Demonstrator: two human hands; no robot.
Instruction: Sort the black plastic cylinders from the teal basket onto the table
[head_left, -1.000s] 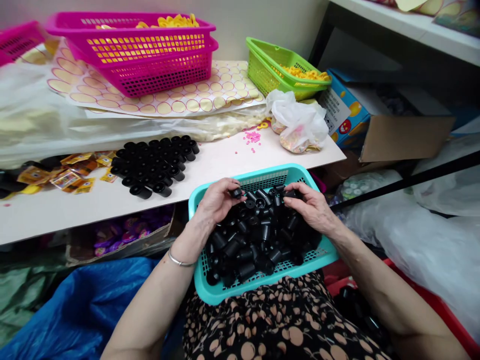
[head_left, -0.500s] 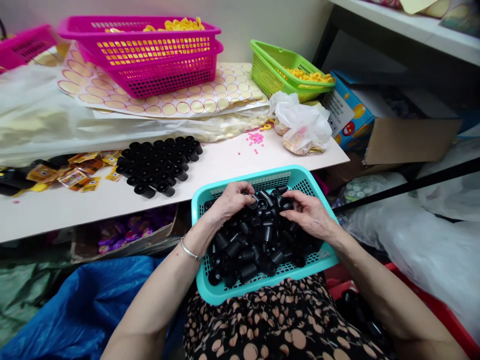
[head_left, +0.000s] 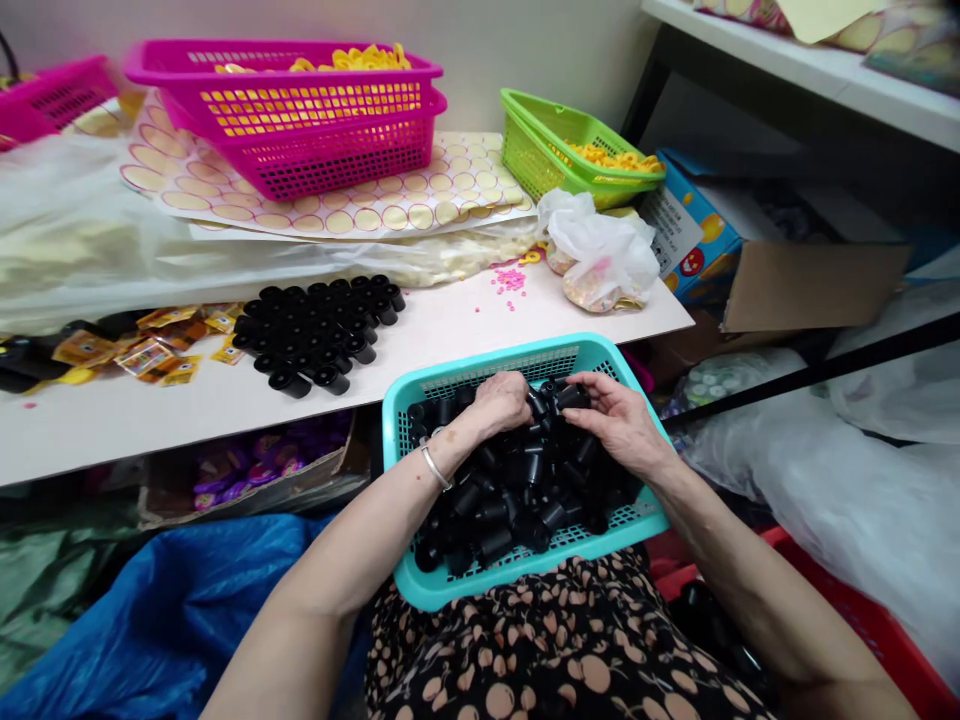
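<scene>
A turquoise plastic basket [head_left: 517, 575] sits on my lap, filled with loose black plastic cylinders [head_left: 491, 505], hollow and cup-like. Between the thumb and fingers of my right hand [head_left: 619, 422] is one black cylinder [head_left: 572, 397], held over the far right part of the pile. My left hand [head_left: 504, 402] is closed, knuckles up, its fingers reaching down among the cylinders beside my right hand. Its fingertips are hidden, so what it grips cannot be made out. On the table, several black cylinders [head_left: 315, 330] stand upright in a tight group.
The white table [head_left: 442, 310] holds orange-yellow packets [head_left: 169, 345], pink beads [head_left: 510, 280] and knotted white bags [head_left: 604, 255]. Behind are stacked magenta baskets [head_left: 330, 130] and a green basket [head_left: 547, 150] with yellow rings. An open carton [head_left: 814, 285] stands right; a blue sheet [head_left: 187, 600] lies lower left.
My left hand has moved right and turned knuckles up, closer to my right hand. My right hand, nearly in place, now shows a cylinder clearly between its fingers.
</scene>
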